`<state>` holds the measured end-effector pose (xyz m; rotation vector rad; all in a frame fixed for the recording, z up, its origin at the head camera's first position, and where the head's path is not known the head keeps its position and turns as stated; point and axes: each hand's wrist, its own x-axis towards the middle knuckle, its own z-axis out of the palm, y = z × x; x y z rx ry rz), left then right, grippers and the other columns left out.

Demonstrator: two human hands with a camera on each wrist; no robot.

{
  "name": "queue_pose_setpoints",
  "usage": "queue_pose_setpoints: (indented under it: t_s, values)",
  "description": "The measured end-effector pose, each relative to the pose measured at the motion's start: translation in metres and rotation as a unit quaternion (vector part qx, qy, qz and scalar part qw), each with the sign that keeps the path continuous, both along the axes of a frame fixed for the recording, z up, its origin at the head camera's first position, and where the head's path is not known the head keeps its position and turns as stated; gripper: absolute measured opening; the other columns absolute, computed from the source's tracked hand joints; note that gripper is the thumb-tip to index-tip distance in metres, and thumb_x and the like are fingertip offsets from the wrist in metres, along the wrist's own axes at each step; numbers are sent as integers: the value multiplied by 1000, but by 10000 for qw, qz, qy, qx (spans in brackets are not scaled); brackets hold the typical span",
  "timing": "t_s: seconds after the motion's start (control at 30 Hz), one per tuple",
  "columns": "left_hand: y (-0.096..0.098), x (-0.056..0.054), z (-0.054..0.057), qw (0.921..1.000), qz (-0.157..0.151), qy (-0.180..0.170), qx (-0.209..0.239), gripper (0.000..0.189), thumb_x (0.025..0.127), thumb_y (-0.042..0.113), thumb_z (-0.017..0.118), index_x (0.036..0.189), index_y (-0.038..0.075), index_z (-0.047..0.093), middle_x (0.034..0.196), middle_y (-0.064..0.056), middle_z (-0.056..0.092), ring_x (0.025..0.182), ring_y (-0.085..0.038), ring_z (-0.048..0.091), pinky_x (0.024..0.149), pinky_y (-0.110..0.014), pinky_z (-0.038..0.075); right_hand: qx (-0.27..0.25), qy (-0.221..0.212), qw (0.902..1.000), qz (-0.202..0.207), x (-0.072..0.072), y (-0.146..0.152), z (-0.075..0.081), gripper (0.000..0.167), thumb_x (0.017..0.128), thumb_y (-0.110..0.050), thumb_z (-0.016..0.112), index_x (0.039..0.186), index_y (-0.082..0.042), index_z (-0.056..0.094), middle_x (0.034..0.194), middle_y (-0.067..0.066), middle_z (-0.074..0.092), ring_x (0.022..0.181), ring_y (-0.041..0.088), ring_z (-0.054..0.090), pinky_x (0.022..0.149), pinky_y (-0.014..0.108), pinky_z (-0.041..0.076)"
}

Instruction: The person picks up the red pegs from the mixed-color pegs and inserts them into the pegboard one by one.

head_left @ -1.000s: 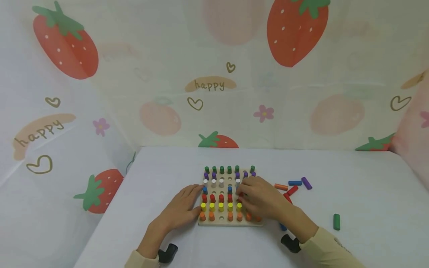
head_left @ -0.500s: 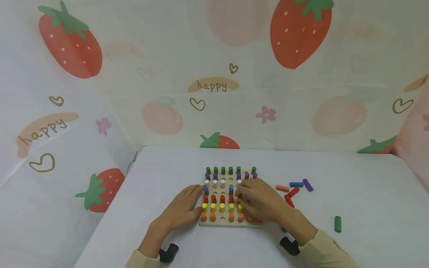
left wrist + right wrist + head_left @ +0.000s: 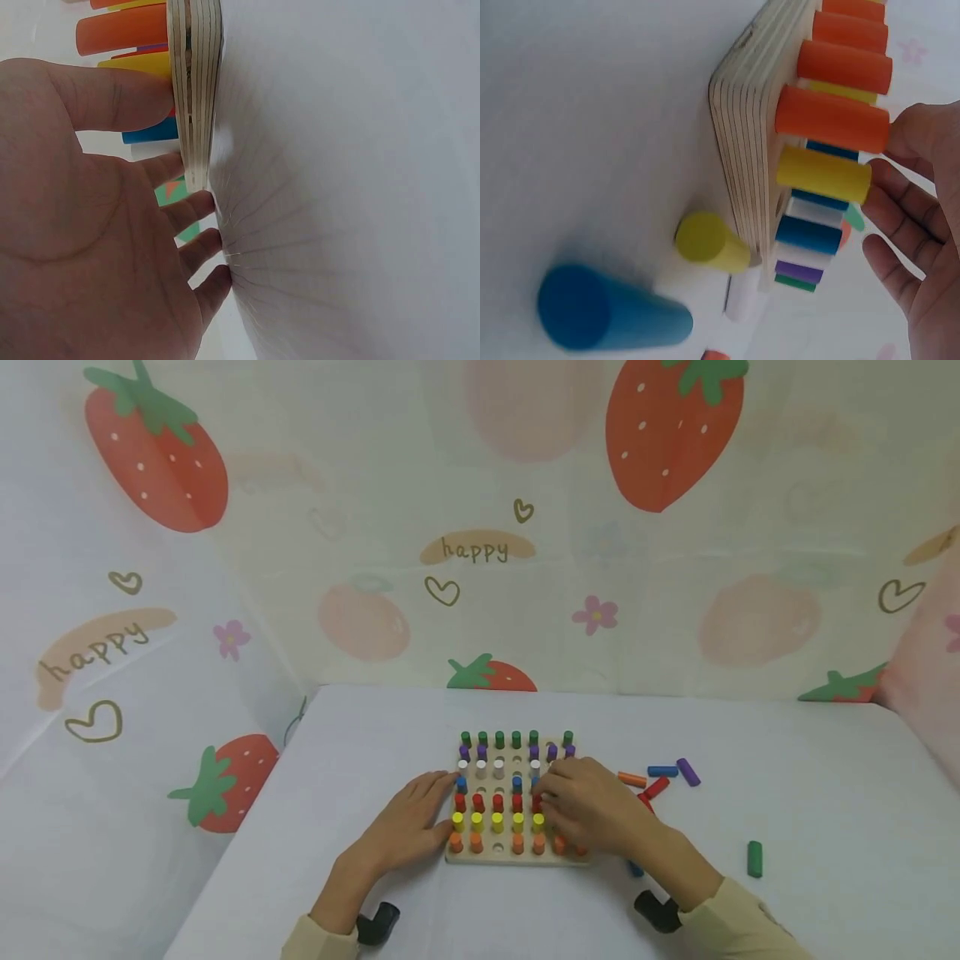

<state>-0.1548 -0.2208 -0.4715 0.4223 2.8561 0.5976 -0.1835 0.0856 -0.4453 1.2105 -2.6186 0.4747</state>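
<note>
A wooden pegboard (image 3: 517, 860) lies on the table, with coloured pegs upright in rows: orange, yellow, red, blue, white, purple and green. My left hand (image 3: 405, 823) rests flat at its left edge; in the left wrist view the thumb (image 3: 124, 94) touches the side and the other fingers spread beyond it. Over the board's right half is my right hand (image 3: 588, 806), fingertips beside a blue peg (image 3: 536, 783). In the right wrist view its bent fingers (image 3: 915, 217) show no peg between them; the thumb tip is hidden behind an orange peg (image 3: 832, 120).
Right of the board lie loose pegs: orange (image 3: 632, 780), blue (image 3: 662, 771), purple (image 3: 687, 772), red (image 3: 657, 788) and green (image 3: 754, 859). Another blue peg (image 3: 607, 307) and a yellow peg (image 3: 711, 240) lie near the board's right side. A printed curtain (image 3: 652, 552) stands behind the table.
My right hand has shifted slightly right, uncovering more of the blue and red pegs by its fingertips. The left hand stays in place at the board's edge.
</note>
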Motion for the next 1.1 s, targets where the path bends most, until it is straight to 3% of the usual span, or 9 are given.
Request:
queue_pose_setpoints:
  t_s: [0.17,0.3,0.6,0.87,1.1]
  values:
    - [0,1,1,10000,4,-3,23,69,99,30,55,163,10,37,170,-14,39,160,-38,33,132,-60,28,-192,-141,9997,-110,3,12,3,13,92,-19,80,105,-16,79,99,-4,74,92,12,66,93,42,61]
    - [-1,1,0,10000,10,21,18,69,100,30,55,164,11,37,170,-14,39,160,-38,33,132,-60,28,-162,-130,9991,-363,5,22,1,13,91,-20,82,104,-18,79,102,-5,75,100,14,70,98,44,61]
    - [-1,1,-1,10000,-4,46,-15,69,100,31,55,163,10,38,169,-14,39,160,-37,34,132,-60,28,79,-391,9957,-831,9,51,-1,16,93,-22,81,108,-22,79,108,-5,75,106,16,71,98,44,62]
    - [1,1,0,10000,15,39,35,69,99,30,55,163,10,38,169,-15,40,160,-38,34,132,-61,28,31,-349,9942,-1014,10,75,0,18,89,-14,82,106,-19,78,108,-2,75,105,21,72,96,47,63]
    - [2,0,-1,10000,23,28,-27,69,100,30,55,164,10,37,169,-15,39,159,-38,34,132,-61,28,98,-458,9916,-1205,8,90,-1,18,89,-16,83,107,-19,79,110,-1,76,103,19,72,93,42,65]
